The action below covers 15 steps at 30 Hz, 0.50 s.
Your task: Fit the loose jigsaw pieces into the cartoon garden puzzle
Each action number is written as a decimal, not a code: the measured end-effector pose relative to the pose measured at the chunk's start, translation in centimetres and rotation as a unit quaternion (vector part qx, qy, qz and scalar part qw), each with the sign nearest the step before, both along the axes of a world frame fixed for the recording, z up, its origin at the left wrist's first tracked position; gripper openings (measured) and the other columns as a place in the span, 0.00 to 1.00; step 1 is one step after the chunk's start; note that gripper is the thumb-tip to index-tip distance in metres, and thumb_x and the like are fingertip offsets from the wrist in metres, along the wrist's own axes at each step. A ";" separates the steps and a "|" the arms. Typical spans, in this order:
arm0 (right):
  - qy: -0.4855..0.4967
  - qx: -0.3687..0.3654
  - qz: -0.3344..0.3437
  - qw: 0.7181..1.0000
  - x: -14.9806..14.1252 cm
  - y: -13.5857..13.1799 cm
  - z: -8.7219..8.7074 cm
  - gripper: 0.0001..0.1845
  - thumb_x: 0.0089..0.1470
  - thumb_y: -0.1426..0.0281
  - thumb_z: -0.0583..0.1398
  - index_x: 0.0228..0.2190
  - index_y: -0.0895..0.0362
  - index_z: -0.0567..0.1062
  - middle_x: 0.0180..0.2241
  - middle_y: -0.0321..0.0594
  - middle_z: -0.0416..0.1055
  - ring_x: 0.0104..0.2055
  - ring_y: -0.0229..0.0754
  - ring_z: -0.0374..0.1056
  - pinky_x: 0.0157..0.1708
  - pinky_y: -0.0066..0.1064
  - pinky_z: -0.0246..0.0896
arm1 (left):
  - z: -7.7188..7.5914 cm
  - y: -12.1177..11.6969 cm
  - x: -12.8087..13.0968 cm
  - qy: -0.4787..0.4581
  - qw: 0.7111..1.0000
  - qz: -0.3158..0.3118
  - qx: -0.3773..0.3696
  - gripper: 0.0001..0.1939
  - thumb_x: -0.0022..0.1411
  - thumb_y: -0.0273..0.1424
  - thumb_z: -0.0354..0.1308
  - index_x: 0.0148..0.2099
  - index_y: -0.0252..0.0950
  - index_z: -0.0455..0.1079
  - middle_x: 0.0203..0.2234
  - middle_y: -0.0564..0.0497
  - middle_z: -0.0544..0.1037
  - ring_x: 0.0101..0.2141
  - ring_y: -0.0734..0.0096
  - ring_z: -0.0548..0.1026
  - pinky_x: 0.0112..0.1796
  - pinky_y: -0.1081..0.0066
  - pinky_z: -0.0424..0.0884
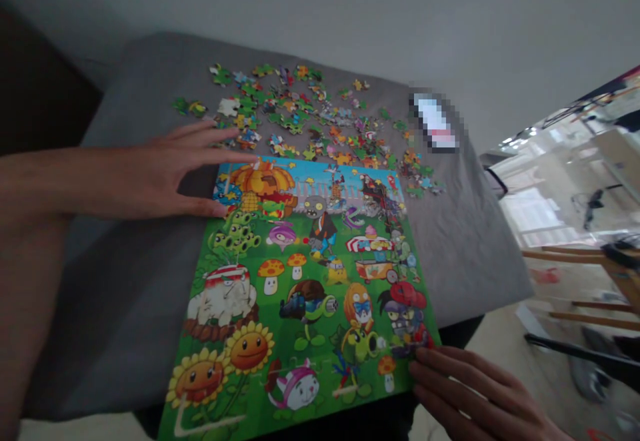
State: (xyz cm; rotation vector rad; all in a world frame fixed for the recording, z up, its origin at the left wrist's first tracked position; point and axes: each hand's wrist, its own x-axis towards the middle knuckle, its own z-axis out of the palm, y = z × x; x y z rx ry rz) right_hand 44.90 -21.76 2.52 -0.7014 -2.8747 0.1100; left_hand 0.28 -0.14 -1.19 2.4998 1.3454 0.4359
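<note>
Open left hand (150,174) splayed, gripping nothing, beside assembled glossy green cardboard jigsaw puzzle (300,294), fingertips touching its edge, relaxed open right hand (465,387) at its corner, loose cardboard pieces (300,121) on wrinkled grey cloth (460,247)

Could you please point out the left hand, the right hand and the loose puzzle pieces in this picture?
Left hand (175,173), head view, on the back of the hand.
Right hand (467,391), head view, on the back of the hand.
Loose puzzle pieces (295,115), head view, on a piece mid-scatter.
</note>
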 end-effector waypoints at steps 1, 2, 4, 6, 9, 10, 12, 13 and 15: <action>0.013 0.001 -0.018 1.000 -0.2 0.3 -0.1 0.18 0.71 0.75 0.51 0.51 0.57 0.80 0.56 0.34 0.78 0.65 0.39 0.67 0.68 0.32 0.57 | 0.2 -0.4 0.8 -0.006 1.000 0.001 0.000 0.42 0.75 0.58 0.37 0.64 0.24 0.66 0.66 0.42 0.66 0.71 0.48 0.51 0.67 0.39 0.44; 0.026 0.003 -0.039 0.999 -0.4 0.6 -0.3 0.18 0.69 0.78 0.53 0.52 0.58 0.79 0.57 0.37 0.77 0.67 0.40 0.64 0.69 0.34 0.56 | 0.4 -0.8 1.7 -0.012 1.000 0.000 0.001 0.41 0.76 0.56 0.36 0.64 0.24 0.66 0.67 0.41 0.65 0.72 0.48 0.47 0.67 0.39 0.42; 0.034 0.000 -0.078 0.996 -1.4 1.4 -0.6 0.18 0.67 0.78 0.55 0.55 0.61 0.77 0.60 0.43 0.75 0.71 0.44 0.58 0.69 0.38 0.58 | 0.8 -1.3 3.1 -0.025 1.000 -0.010 0.003 0.40 0.77 0.55 0.36 0.65 0.25 0.66 0.67 0.41 0.66 0.73 0.50 0.45 0.67 0.40 0.41; 0.005 -0.016 -0.097 0.995 -2.8 2.1 -0.6 0.21 0.69 0.71 0.56 0.60 0.63 0.72 0.65 0.48 0.69 0.73 0.48 0.54 0.67 0.41 0.60 | 1.0 -1.6 4.1 -0.034 0.998 -0.048 0.006 0.39 0.77 0.55 0.37 0.65 0.27 0.67 0.67 0.42 0.66 0.73 0.51 0.46 0.68 0.42 0.42; -0.063 -0.051 -0.091 0.993 -4.9 2.8 -0.2 0.37 0.70 0.52 0.54 0.67 0.66 0.64 0.70 0.53 0.59 0.74 0.52 0.50 0.66 0.42 0.63 | 1.3 -2.0 4.8 -0.018 0.990 -0.135 0.025 0.35 0.76 0.56 0.39 0.65 0.35 0.70 0.69 0.45 0.65 0.72 0.54 0.50 0.68 0.46 0.46; -0.080 -0.060 -0.088 0.991 -5.5 3.0 -0.1 0.42 0.68 0.47 0.52 0.67 0.67 0.62 0.70 0.55 0.58 0.74 0.53 0.50 0.65 0.40 0.63 | 1.3 -2.4 5.1 -0.007 0.987 -0.157 0.028 0.33 0.77 0.54 0.39 0.65 0.38 0.70 0.70 0.47 0.64 0.72 0.55 0.51 0.69 0.48 0.48; -0.098 -0.065 -0.086 0.989 -6.4 3.1 -0.1 0.48 0.65 0.42 0.51 0.68 0.68 0.62 0.70 0.58 0.57 0.73 0.53 0.51 0.65 0.38 0.64 | 1.2 -3.4 6.0 0.015 0.982 -0.186 0.027 0.29 0.78 0.50 0.40 0.68 0.43 0.68 0.72 0.50 0.61 0.72 0.58 0.53 0.69 0.52 0.49; -0.102 -0.062 -0.086 0.989 -6.7 3.2 -0.2 0.48 0.65 0.41 0.51 0.67 0.68 0.62 0.70 0.58 0.57 0.73 0.54 0.52 0.65 0.37 0.64 | 1.1 -4.1 6.6 0.030 0.979 -0.200 0.020 0.28 0.79 0.48 0.40 0.70 0.43 0.65 0.72 0.50 0.59 0.72 0.59 0.53 0.69 0.54 0.48; -0.107 -0.047 -0.094 0.989 -7.2 3.6 -0.6 0.45 0.66 0.43 0.51 0.66 0.67 0.64 0.70 0.59 0.58 0.72 0.55 0.55 0.64 0.40 0.65 | 0.8 -5.6 7.8 0.048 0.972 -0.230 0.026 0.29 0.78 0.48 0.42 0.72 0.40 0.61 0.73 0.48 0.57 0.73 0.59 0.52 0.70 0.57 0.45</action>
